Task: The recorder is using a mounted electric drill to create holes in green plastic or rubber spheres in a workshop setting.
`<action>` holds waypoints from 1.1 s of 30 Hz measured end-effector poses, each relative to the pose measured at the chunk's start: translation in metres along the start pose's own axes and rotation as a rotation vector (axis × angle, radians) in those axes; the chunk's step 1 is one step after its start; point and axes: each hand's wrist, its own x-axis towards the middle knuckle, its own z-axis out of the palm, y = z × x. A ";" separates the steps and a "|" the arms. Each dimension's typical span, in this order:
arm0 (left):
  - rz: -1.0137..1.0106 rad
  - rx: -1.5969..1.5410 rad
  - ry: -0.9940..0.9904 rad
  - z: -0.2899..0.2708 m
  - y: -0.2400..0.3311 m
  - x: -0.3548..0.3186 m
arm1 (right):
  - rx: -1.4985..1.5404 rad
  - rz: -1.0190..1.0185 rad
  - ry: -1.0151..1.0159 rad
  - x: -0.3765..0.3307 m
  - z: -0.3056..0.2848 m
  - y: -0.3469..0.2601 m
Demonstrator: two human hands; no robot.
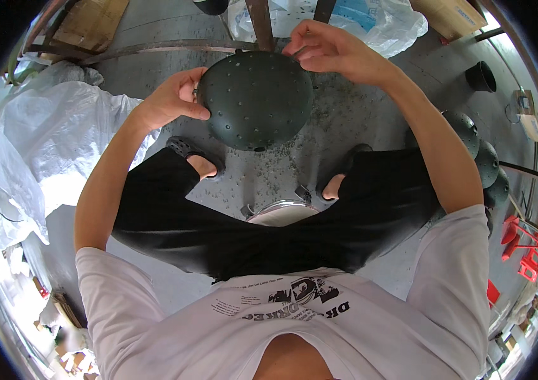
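Note:
A dark green rounded dome (256, 101) dotted with many small holes is held up in front of me, above the floor. My left hand (174, 98) grips its left edge, with the thumb on the near face and the fingers partly hidden behind the rim. At the dome's far right edge, my right hand (329, 50) has its fingers curled and pinched together. Whatever those fingertips hold, if anything, is too small or hidden to make out. Similar dark domes (487, 163) are gathered on the right, beyond my right arm.
Small dark bits (269, 180) litter the grey floor between my feet. Clear plastic sheeting (60, 139) lies on the left, and a plastic bag (389, 28) at the far side. A black bucket (481, 77), cardboard boxes (92, 24) and red stools (530, 263) stand around.

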 end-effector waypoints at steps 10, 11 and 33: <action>0.129 -0.260 -0.083 0.009 0.010 -0.015 | -0.346 -0.174 0.097 -0.038 0.023 -0.063; 0.159 -0.305 -0.101 0.014 0.015 -0.015 | -0.353 -0.181 0.088 -0.041 0.023 -0.067; 0.590 0.192 0.183 0.068 0.067 -0.046 | 0.085 -0.243 0.253 -0.054 -0.005 -0.073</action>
